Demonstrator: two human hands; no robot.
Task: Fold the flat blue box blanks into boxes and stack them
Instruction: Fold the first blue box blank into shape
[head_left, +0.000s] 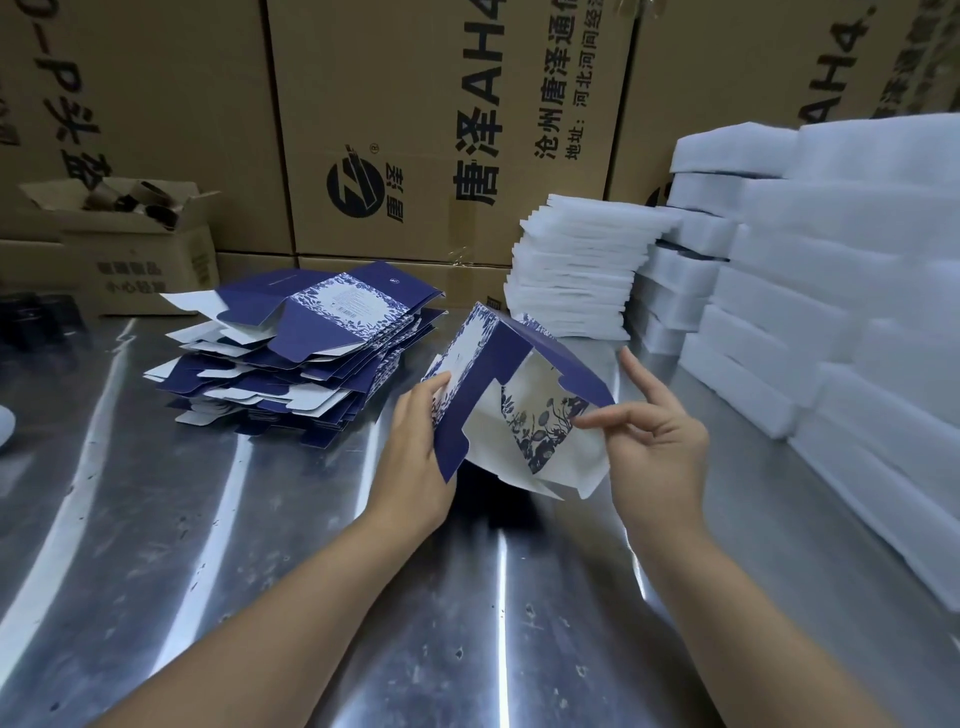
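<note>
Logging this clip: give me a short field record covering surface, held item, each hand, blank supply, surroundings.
surface: metal table
held item: blue box blank, partly opened, flaps loose, above the table
left hand: grips the blank's left edge
right hand: pinches a patterned flap
supply: pile of flat blanks, left of the held one
surroundings: white foam stacks at right, cardboard cartons behind

We face printed cardboard cartons beyond the fingers — beneath them, a scuffed steel table streaked with glare.
</note>
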